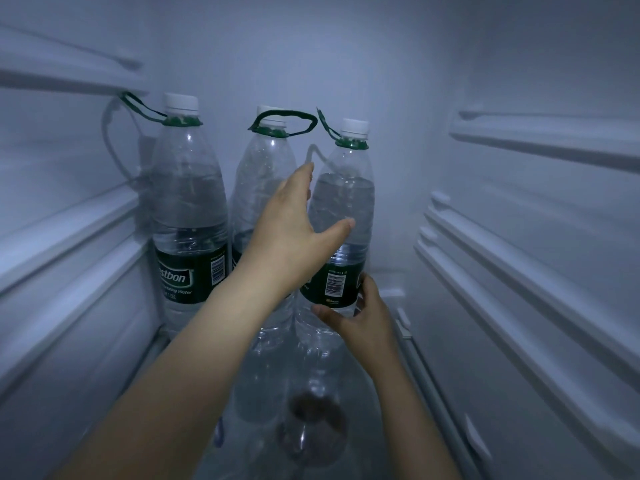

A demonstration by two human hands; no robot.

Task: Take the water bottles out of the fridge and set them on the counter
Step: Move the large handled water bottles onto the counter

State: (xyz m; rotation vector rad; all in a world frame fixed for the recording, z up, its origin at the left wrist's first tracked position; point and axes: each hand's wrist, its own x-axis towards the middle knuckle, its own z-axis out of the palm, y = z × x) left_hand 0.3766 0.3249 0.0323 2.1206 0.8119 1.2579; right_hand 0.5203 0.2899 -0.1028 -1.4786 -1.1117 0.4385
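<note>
Three water bottles stand upright in a row across the far end of the fridge shelf (384,393): the left bottle (188,216) near the left wall, the middle bottle (263,174) just beside it, the right bottle (346,202) next along. The left hand (294,230) lies between the middle and right bottles, its thumb across the right bottle's front. The right hand (360,313) grips that bottle's lower right side. Rails (519,258) line the right wall.
</note>
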